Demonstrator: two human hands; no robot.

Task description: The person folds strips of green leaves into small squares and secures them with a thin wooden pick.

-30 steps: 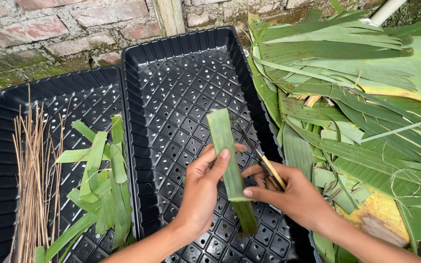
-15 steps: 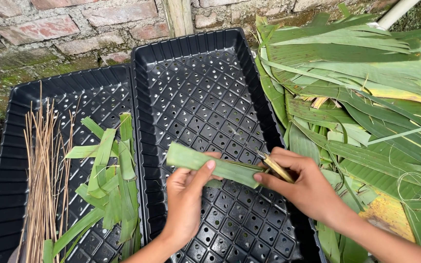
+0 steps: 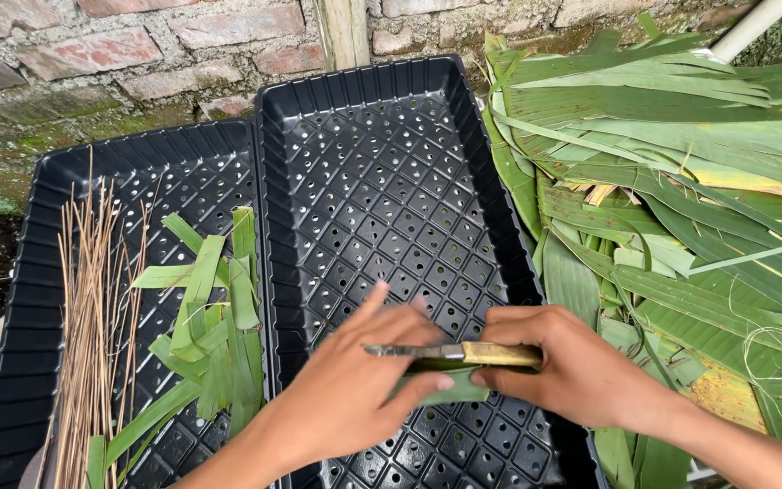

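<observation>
While two black perforated plastic trays (image 3: 382, 118) lie side by side, the left hand (image 3: 355, 398) and right hand (image 3: 572, 371) both close on one green leaf strip (image 3: 450, 388) over the right tray's near edge. One knife (image 3: 454, 351) is gripped by the right hand. Its far half stays open.

Open room in the middle tray, crowded on both flanks.

The upper stretch of the right-hand black tray (image 3: 382, 181) lies bare, a clear way in from above. Both hands, left (image 3: 355, 389) and right (image 3: 572, 371), block its near end. The neighbouring tray (image 3: 38, 299) holds thin sticks (image 3: 92, 308) and cut leaf strips (image 3: 214, 317); a heap of banana leaves (image 3: 681, 181) crowds the right.
</observation>
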